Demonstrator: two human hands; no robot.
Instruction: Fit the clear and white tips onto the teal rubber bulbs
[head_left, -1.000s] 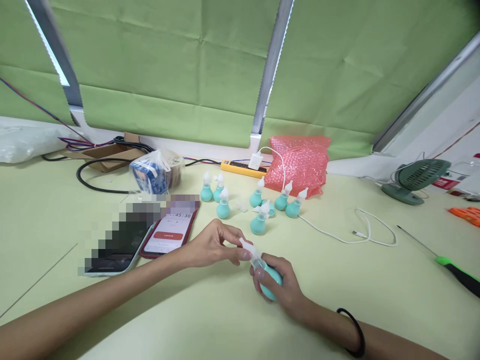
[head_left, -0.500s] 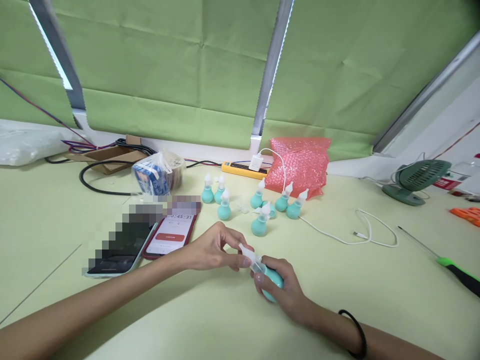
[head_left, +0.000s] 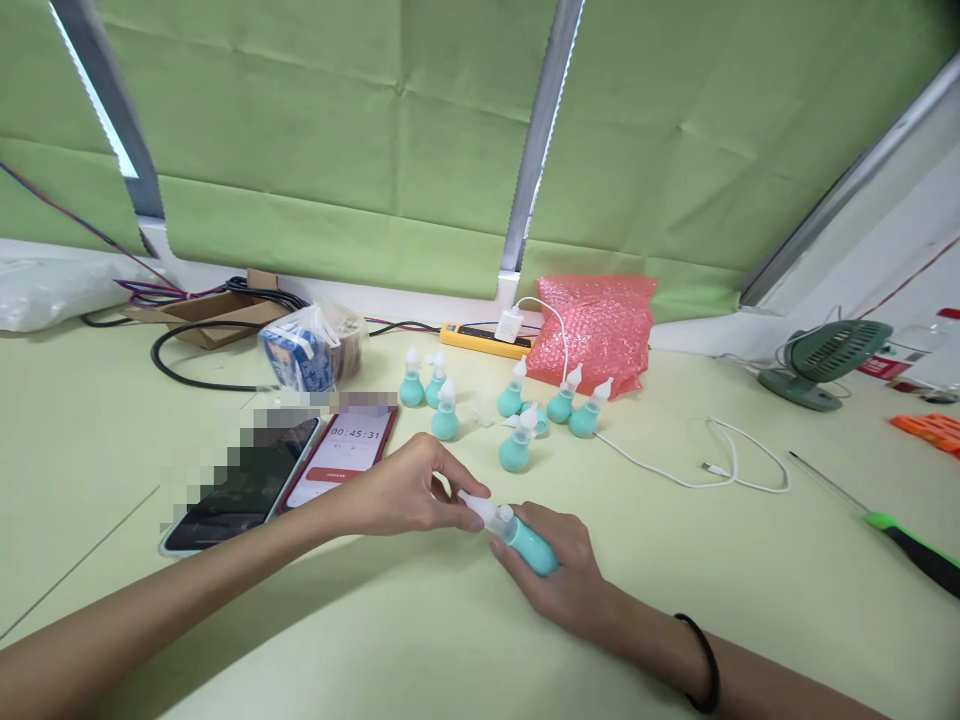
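Observation:
My right hand [head_left: 559, 580] is wrapped round a small teal rubber bulb [head_left: 531, 545] that lies tilted toward the left, low over the table. My left hand [head_left: 405, 490] pinches the bulb's clear white nozzle tip [head_left: 480, 508] with thumb and fingers. Beyond my hands, several more teal bulbs with white tips stand upright in two loose groups, one group [head_left: 431, 395] on the left and another group [head_left: 544, 415] on the right. A few loose clear tips [head_left: 480, 410] lie between the groups.
Two phones [head_left: 300, 465] lie to the left. Further back are a wrapped blue packet [head_left: 300, 352], black cables [head_left: 202, 335], a yellow power strip [head_left: 487, 338] and pink bubble wrap [head_left: 592, 330]. A white cable [head_left: 712, 465], green fan [head_left: 821, 360] and green-handled screwdriver [head_left: 892, 530] lie right.
The bulb has tipped from nearly upright to lying lower and flatter toward the left. Both hands have sunk slightly toward the table, still holding it.

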